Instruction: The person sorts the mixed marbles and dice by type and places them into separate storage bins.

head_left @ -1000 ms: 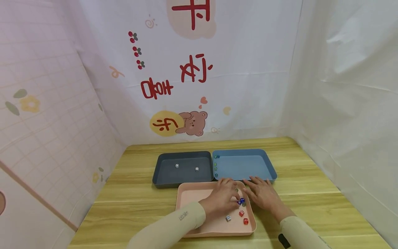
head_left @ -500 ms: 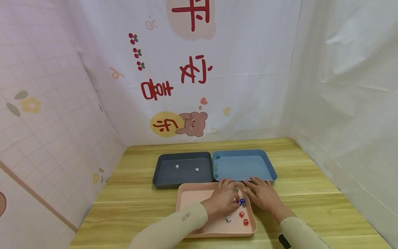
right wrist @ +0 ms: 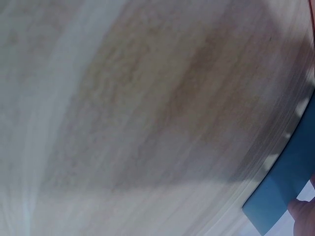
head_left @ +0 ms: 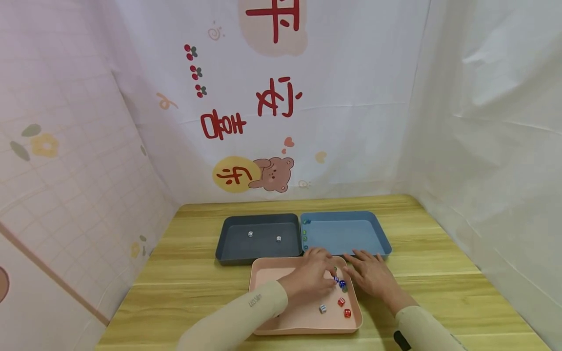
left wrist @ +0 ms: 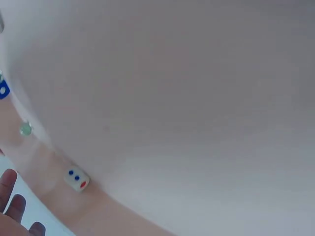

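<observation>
Over the pink tray (head_left: pixel 303 329) my left hand (head_left: pixel 311 274) reaches in from the left, its thumb and forefinger pinching a blue die (head_left: pixel 335 279). Just right of that, a second blue die (head_left: pixel 342 283) lies beside a greenish bead (head_left: pixel 344 289). Nearer the front are two red dice (head_left: pixel 341 302) and a white die (head_left: pixel 323 308). My right hand (head_left: pixel 372 276) rests at the tray's right rim, fingers spread toward the blue tray (head_left: pixel 381 239). In the left wrist view a white die (left wrist: pixel 77 178) and a green bead (left wrist: pixel 25 129) show.
Behind the pink tray stands a dark grey tray (head_left: pixel 263 252) with two white dice (head_left: pixel 250 234), touching the blue tray. Several green and blue beads (head_left: pixel 305 239) line the blue tray's left side. White cloth walls (head_left: pixel 351 122) border the wooden table (head_left: pixel 184 292).
My left hand has shifted slightly, and the pinched blue die has moved a little back and away from the other blue die. My right hand has stayed in place.
</observation>
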Demonstrator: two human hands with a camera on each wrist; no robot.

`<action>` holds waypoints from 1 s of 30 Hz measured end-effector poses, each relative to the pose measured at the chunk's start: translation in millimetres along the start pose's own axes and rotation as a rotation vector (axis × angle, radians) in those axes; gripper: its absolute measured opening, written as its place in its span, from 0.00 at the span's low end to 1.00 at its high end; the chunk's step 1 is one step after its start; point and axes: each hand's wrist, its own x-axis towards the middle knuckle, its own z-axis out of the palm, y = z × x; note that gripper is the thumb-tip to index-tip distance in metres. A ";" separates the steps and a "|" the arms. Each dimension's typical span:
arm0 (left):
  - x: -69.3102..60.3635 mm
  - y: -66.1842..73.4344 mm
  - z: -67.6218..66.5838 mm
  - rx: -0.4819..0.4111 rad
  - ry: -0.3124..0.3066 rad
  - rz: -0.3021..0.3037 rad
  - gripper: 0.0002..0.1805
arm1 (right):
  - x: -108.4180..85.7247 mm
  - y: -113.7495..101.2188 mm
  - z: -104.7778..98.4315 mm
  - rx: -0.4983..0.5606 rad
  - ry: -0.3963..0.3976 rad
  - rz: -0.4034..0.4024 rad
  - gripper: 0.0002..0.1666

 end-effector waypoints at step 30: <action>2.8 -62.3 -44.4 -0.109 0.106 -0.317 0.08 | 0.7 0.6 -1.1 0.007 0.007 -0.005 0.27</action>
